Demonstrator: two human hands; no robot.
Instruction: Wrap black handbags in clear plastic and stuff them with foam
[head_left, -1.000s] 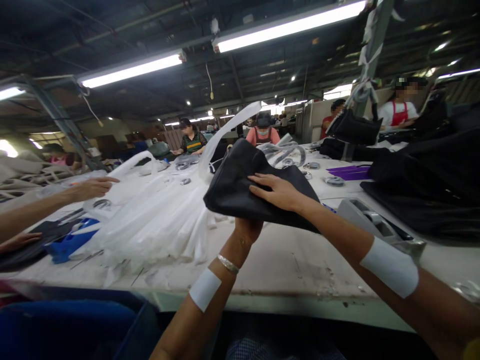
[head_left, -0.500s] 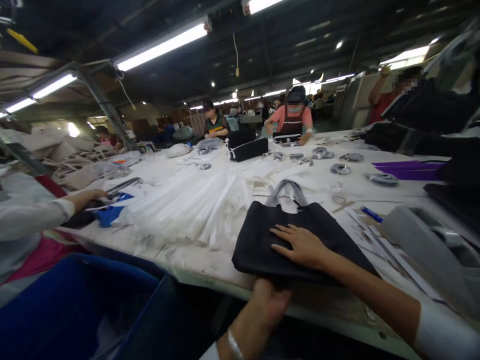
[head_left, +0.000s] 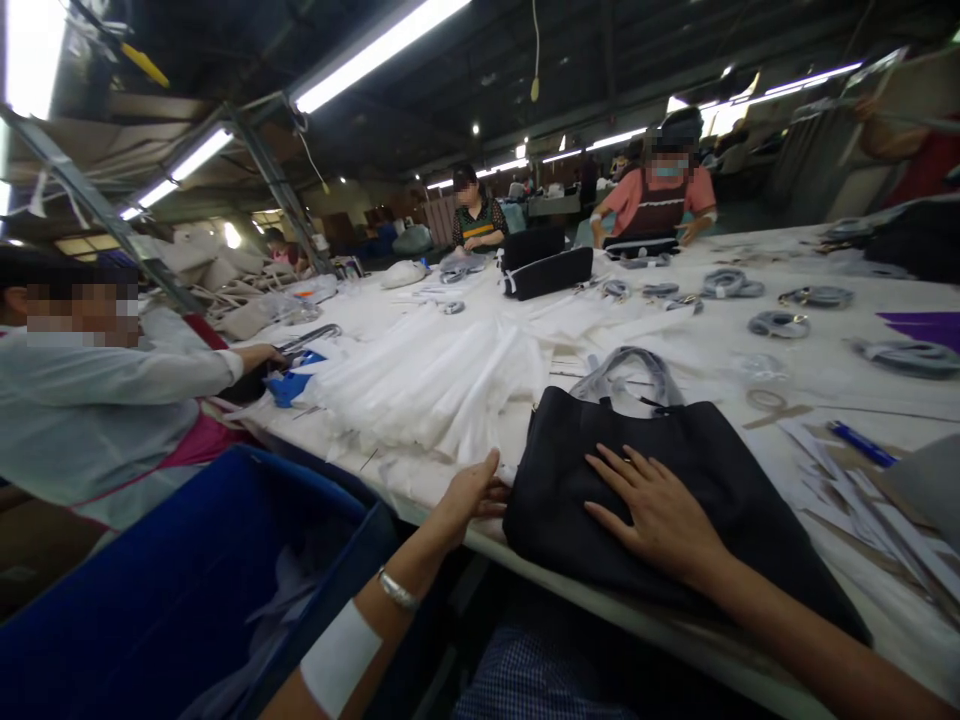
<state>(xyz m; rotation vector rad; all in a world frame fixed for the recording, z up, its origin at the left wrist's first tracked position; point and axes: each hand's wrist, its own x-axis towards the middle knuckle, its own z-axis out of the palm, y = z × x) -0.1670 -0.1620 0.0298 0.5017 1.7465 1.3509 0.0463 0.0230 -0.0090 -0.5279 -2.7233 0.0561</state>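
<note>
A black handbag lies flat at the near edge of the white worktable, its wrapped handles pointing away from me. My right hand rests flat on the bag's front with fingers spread. Beside the bag's left side is my left hand, thumb raised and apart from the fingers, which point toward the bag. A small white bit shows between these fingertips and the bag; I cannot tell whether they touch it. A silver bracelet circles my left wrist.
White sheeting spreads left of the bag. A blue bin stands below the table edge. Paper strips, a blue pen and coiled straps lie to the right. A co-worker reaches in from the left; others sit across.
My left hand has moved from below the bag's near edge up to its left side. The right hand stays flat on the bag. The view has swung left.
</note>
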